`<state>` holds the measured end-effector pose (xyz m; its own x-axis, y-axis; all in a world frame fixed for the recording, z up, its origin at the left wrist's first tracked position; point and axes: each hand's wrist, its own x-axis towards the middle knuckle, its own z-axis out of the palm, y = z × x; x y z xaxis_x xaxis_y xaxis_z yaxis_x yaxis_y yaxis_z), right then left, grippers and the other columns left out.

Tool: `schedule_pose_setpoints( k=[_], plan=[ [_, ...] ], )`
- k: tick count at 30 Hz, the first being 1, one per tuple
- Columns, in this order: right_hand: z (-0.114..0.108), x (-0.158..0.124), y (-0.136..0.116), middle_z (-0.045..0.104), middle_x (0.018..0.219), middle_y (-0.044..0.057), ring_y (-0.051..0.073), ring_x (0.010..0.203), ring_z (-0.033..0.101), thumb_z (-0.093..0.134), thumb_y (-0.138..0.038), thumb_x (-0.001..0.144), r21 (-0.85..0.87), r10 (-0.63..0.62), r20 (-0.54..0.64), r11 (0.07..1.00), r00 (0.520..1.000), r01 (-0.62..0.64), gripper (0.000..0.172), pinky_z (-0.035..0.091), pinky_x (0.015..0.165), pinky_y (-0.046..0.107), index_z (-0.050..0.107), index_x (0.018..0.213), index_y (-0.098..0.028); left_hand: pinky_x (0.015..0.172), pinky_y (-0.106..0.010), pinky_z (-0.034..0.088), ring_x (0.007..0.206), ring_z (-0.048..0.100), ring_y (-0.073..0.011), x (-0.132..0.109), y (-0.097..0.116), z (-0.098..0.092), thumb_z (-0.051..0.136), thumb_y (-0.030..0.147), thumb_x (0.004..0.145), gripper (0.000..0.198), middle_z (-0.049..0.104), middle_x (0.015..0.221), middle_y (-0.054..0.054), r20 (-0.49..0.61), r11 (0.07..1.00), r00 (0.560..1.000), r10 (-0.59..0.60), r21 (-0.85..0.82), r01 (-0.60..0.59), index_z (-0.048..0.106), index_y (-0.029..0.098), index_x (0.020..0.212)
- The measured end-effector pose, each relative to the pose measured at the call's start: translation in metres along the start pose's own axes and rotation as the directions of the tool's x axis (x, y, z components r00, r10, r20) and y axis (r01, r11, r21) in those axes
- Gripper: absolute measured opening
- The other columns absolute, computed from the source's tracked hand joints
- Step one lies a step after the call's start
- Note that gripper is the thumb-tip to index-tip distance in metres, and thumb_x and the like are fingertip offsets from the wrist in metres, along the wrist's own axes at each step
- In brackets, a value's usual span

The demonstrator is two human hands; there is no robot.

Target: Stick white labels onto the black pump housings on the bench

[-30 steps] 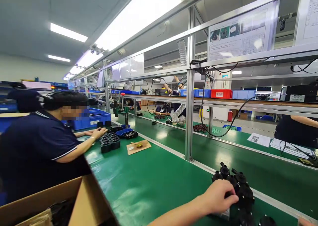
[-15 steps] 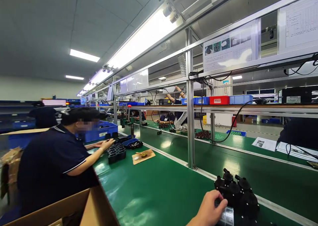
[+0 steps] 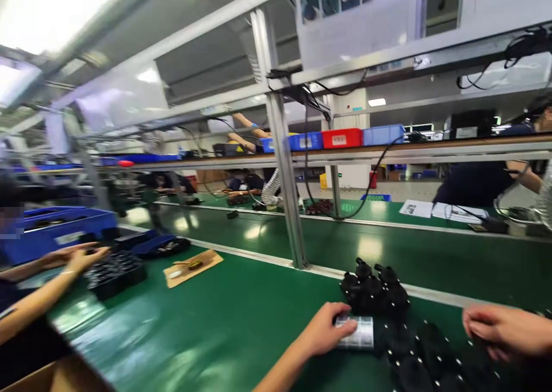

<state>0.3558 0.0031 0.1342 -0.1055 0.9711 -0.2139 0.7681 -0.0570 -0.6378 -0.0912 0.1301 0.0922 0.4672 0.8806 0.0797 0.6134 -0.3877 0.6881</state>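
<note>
My left hand (image 3: 328, 330) is closed on a shiny silver roll of labels (image 3: 361, 333) marked with a grid, low over the green bench. Just beyond it stands a cluster of black plastic housings (image 3: 374, 291) with short spouts. More black housings (image 3: 411, 352), dotted with bright screw-like spots, lie between my two hands. At the right, my right hand (image 3: 500, 330) is curled, its fingers pointing down beside the nearest of these housings. Whatever its fingertips hold is hidden and blurred.
A metal post (image 3: 287, 208) rises behind the bench and carries a shelf with blue bins and a red bin (image 3: 342, 138). At left, a co-worker's hands (image 3: 81, 260) are over a black tray (image 3: 116, 274). A brown cardboard piece (image 3: 194, 268) lies on the green mat (image 3: 207, 323).
The view has swung right and down. My right hand has come into view at the right, over the housings. My left hand still holds the label roll, and more housings show.
</note>
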Motion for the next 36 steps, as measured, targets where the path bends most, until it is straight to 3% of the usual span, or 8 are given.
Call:
schedule_pose_setpoints(
  k=[3, 10, 14, 17, 22, 27, 32, 36],
  plan=[
    [0.001, 0.007, -0.016, 0.063, 0.074, 0.006, 0.023, 0.063, 0.066, 0.057, -0.066, 0.090, 0.132, 0.045, 0.149, 0.989, 0.988, -0.065, 0.046, 0.050, 0.054, 0.028, 0.068, 0.098, -0.023, 0.108, -0.045, 0.049, 0.116, 0.067, -0.0349, 0.006, -0.001, 0.005, 0.074, 0.051, 0.084, 0.060, 0.075, 0.125, -0.016, 0.032, 0.999, 0.999, 0.015, -0.036, -0.014, 0.074, 0.015, 0.132],
    [0.001, 0.016, -0.028, 0.071, 0.080, 0.008, 0.022, 0.057, 0.065, 0.065, -0.042, 0.089, -0.024, 0.192, 0.007, 0.981, 0.981, -0.191, 0.027, 0.047, 0.053, 0.029, 0.072, 0.100, -0.018, 0.097, -0.037, 0.052, 0.105, 0.066, -0.0292, 0.002, 0.004, 0.003, 0.087, 0.039, 0.069, 0.075, 0.069, 0.113, -0.008, 0.105, 0.999, 0.994, 0.032, -0.031, -0.029, 0.067, 0.020, 0.139],
    [0.001, 0.009, -0.060, 0.076, 0.098, 0.012, 0.029, 0.088, 0.070, 0.064, -0.034, 0.093, -0.121, 0.054, -0.243, 0.989, 0.969, -0.085, 0.022, 0.049, 0.077, 0.035, 0.073, 0.105, -0.019, 0.098, -0.046, 0.046, 0.111, 0.058, -0.0370, 0.000, 0.005, 0.001, 0.082, 0.055, 0.074, 0.051, 0.066, 0.115, -0.013, 0.094, 0.998, 0.996, -0.001, 0.061, -0.005, 0.077, 0.019, 0.110],
    [0.019, 0.011, -0.104, 0.076, 0.103, 0.008, 0.026, 0.094, 0.069, 0.060, -0.036, 0.099, -0.135, -0.107, -0.318, 0.989, 0.942, 0.066, 0.019, 0.047, 0.083, 0.034, 0.071, 0.106, -0.022, 0.091, -0.039, 0.045, 0.103, 0.057, -0.0320, 0.000, 0.008, 0.003, 0.075, 0.053, 0.081, 0.034, 0.067, 0.104, -0.008, 0.103, 0.998, 0.995, 0.009, 0.056, -0.015, 0.071, 0.021, 0.093],
    [0.067, 0.037, -0.158, 0.075, 0.099, 0.004, 0.023, 0.093, 0.068, 0.071, -0.025, 0.089, -0.136, -0.288, -0.274, 0.956, 0.918, 0.260, 0.014, 0.046, 0.082, 0.031, 0.072, 0.103, -0.022, 0.074, -0.026, 0.045, 0.085, 0.058, -0.0206, -0.003, 0.020, 0.007, 0.081, 0.032, 0.070, 0.048, 0.064, 0.095, 0.001, 0.125, 0.992, 0.990, 0.068, -0.112, -0.054, 0.062, 0.021, 0.113],
    [0.091, 0.069, -0.168, 0.074, 0.113, 0.006, 0.026, 0.099, 0.066, 0.086, -0.024, 0.076, -0.129, -0.332, -0.226, 0.942, 0.916, 0.310, 0.048, 0.046, 0.083, 0.032, 0.071, 0.122, -0.021, 0.078, -0.029, 0.045, 0.085, 0.060, -0.0224, -0.004, 0.029, 0.000, 0.079, 0.027, 0.070, 0.044, 0.068, 0.094, -0.001, -0.037, 0.943, 0.994, 0.105, -0.313, -0.111, 0.070, 0.020, 0.112],
    [0.096, 0.086, -0.169, 0.077, 0.102, 0.004, 0.023, 0.089, 0.068, 0.085, -0.029, 0.080, -0.094, -0.333, -0.212, 0.943, 0.919, 0.320, 0.034, 0.045, 0.077, 0.029, 0.076, 0.111, -0.021, 0.071, -0.030, 0.042, 0.075, 0.059, -0.0233, -0.004, 0.034, -0.005, 0.077, 0.039, 0.078, 0.021, 0.071, 0.075, -0.001, -0.093, 0.960, 0.991, 0.099, -0.253, -0.120, 0.076, 0.019, 0.083],
    [0.098, 0.096, -0.174, 0.075, 0.085, 0.002, 0.019, 0.075, 0.064, 0.083, -0.025, 0.080, -0.050, -0.324, -0.225, 0.946, 0.919, 0.321, 0.024, 0.041, 0.067, 0.027, 0.079, 0.103, -0.019, 0.073, -0.030, 0.048, 0.079, 0.065, -0.0245, -0.005, 0.035, -0.002, 0.082, 0.042, 0.075, 0.033, 0.076, 0.087, -0.003, -0.148, 0.911, 0.986, 0.082, -0.390, -0.135, 0.078, 0.019, 0.099]
  ],
)
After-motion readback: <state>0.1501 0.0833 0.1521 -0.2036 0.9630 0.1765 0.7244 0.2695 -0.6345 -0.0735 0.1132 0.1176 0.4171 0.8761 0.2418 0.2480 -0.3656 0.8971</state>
